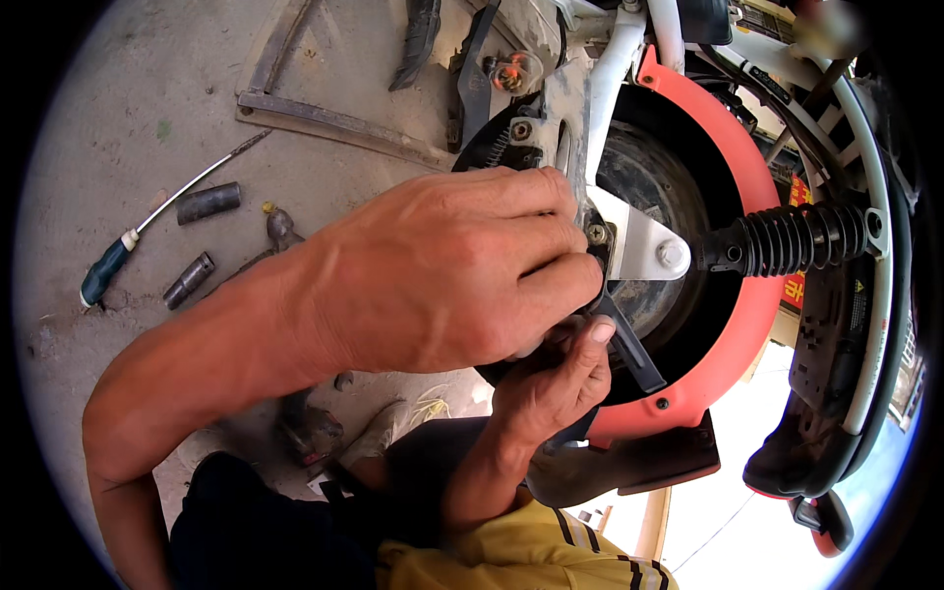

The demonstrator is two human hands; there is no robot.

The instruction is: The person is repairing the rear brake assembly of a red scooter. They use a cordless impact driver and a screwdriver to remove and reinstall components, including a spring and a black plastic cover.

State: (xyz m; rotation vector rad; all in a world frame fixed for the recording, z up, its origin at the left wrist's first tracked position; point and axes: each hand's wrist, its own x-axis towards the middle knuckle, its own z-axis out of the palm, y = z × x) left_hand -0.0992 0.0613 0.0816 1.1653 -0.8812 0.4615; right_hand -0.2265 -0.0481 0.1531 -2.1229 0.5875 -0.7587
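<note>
My left hand (442,265) reaches across to the wheel hub, its back toward me. Its fingers are curled and closed, and what they grip is hidden under them. Just below, my right hand (553,388) is closed too, thumb up and fingers bent beneath the left hand; its hold is also out of sight. A black flat bar (637,354) sticks out beside the right thumb, over the wheel. Close to my left fingertips is a silver bracket (644,239) with a bolt (671,255). Behind it sits the dark wheel (649,177) under a red fender (742,167).
A black coil shock absorber (801,241) joins the white frame (875,324) at right. On the ground at left lie a screwdriver (116,264), a dark metal socket (208,203), a smaller socket (189,280) and an angled metal frame (334,128).
</note>
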